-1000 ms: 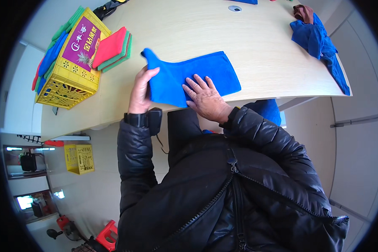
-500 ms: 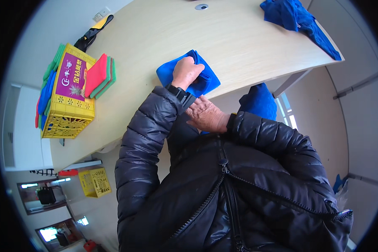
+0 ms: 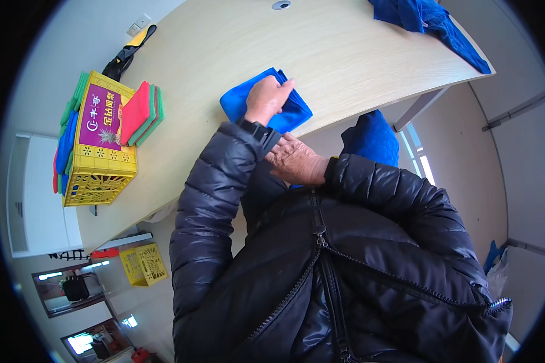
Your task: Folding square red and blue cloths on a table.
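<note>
A folded blue cloth (image 3: 297, 114) lies near the front edge of the table. My left hand (image 3: 267, 98) is on top of it, fingers curled down against the folded layers and thumb pointing to the far right. Its fingertips are partly hidden. My right hand (image 3: 297, 158) is at the table's front edge, back upward, fingers extended, just below the cloth. Some of its fingertips pass out of sight beneath my left wrist; nothing shows in this hand.
Left on the table (image 3: 212, 45) stands a yellow crate (image 3: 100, 187), with folded red and green cloths (image 3: 140, 115) against it and more hanging over its far side. A crumpled blue cloth (image 3: 430, 21) lies at the far right. Blue fabric (image 3: 372, 139) sits below the edge.
The raised fold of the blue cloth is now flatter, and its opening no longer shows. My left hand has shifted slightly over it; my right hand stays nearly in place.
</note>
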The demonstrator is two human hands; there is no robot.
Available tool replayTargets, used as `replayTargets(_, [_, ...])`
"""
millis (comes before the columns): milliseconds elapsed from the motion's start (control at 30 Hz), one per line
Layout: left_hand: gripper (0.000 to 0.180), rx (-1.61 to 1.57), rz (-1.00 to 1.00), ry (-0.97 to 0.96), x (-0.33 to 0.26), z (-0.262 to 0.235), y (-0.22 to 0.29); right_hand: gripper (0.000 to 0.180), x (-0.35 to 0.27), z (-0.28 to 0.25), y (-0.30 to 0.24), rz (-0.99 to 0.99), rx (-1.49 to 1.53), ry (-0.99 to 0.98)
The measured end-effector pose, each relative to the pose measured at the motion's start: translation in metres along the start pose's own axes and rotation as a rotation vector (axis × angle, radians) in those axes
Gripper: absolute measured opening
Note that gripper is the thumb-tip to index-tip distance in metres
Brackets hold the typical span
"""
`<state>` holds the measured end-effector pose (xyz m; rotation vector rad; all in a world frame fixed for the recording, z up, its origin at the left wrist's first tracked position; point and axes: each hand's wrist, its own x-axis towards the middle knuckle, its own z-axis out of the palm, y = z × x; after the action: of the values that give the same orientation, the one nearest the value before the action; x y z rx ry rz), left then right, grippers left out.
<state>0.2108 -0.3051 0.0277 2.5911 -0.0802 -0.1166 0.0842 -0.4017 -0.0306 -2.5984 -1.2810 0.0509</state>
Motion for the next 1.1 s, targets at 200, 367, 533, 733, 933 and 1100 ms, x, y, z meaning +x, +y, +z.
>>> replayTargets(200, [0.029, -0.075, 0.325, 0.264, -0.077, -0.035, -0.035, 0.061, -0.005, 0.007, 0.009, -0.092, -0.004, 0.374])
replayTargets(367, [0.038, 0.12, 0.58, 0.416, -0.109, -0.008, -0.091, 0.064, -0.004, 0.004, 0.01, -0.099, 0.035, 0.341])
replayTargets(533, [0.055, 0.135, 0.48, 0.31, -0.115, 0.012, -0.102, 0.057, -0.014, -0.014, 0.017, -0.095, 0.182, 0.256])
replayTargets(733, [0.06, 0.377, 0.46, 0.302, -0.117, 0.012, -0.094, 0.042, -0.047, -0.02, 0.056, 0.071, 0.663, 0.389])
replayTargets(933, [0.06, 0.381, 0.457, 0.325, -0.121, 0.01, -0.092, 0.057, -0.031, -0.068, 0.092, 0.614, 1.347, 0.317])
replayTargets(1100, [0.058, 0.359, 0.443, 0.302, -0.123, 0.009, -0.092, 0.072, -0.004, -0.082, 0.107, 0.802, 1.219, 0.175])
